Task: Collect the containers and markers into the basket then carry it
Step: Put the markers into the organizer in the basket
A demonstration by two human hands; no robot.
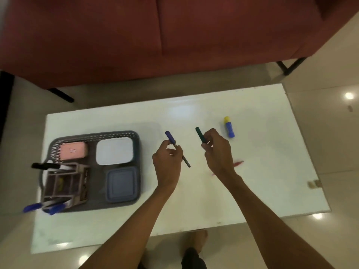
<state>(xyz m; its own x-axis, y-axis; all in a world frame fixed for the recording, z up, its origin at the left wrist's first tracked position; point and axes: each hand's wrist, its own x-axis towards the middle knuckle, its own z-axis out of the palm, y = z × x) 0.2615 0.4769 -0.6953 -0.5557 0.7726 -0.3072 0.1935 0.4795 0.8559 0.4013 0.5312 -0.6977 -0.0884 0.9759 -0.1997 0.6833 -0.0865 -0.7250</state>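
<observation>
While three lidded containers already sit in the grey basket [136, 136], the left hand [168, 162] pinches a blue-capped marker [175, 146] and the right hand [218, 152] a dark green marker [200, 134], both lifted right of the basket, apparently ready for dropping in.

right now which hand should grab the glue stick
Right. The glue stick lies just beyond the right hand, while the left hand is farther off, nearer the basket. Both hands already hold a marker, so the right's fingers would have to take it alongside its green marker.

Basket [136, 136] left on table [252, 191], three containers [114, 151] inside, glue stick [229, 127] right
</observation>
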